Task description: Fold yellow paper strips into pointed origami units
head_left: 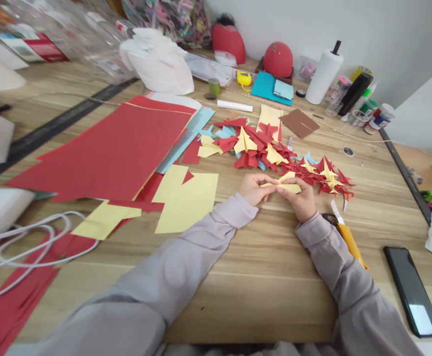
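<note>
Between my two hands is a folded piece of yellow paper (pixel 289 188), held just above the table in front of a heap of folded paper planes. My left hand (pixel 256 189) pinches its left end, and my right hand (pixel 299 199) grips its right side with thumb and fingers. Red paper planes (pixel 249 159) fill most of the heap, with a yellow paper plane (pixel 244 141) on top and some light blue ones among them. Flat yellow sheets (pixel 190 202) lie left of my left hand. The folds under my fingertips are partly hidden.
Large red sheets (pixel 119 148) are stacked at the left, near a white cable (pixel 49 225). Right of my right hand lie an orange-handled cutter (pixel 351 244) and a phone (pixel 413 291). Farther back are a brown card (pixel 299 123), a yellow tape measure (pixel 243 78) and several bottles.
</note>
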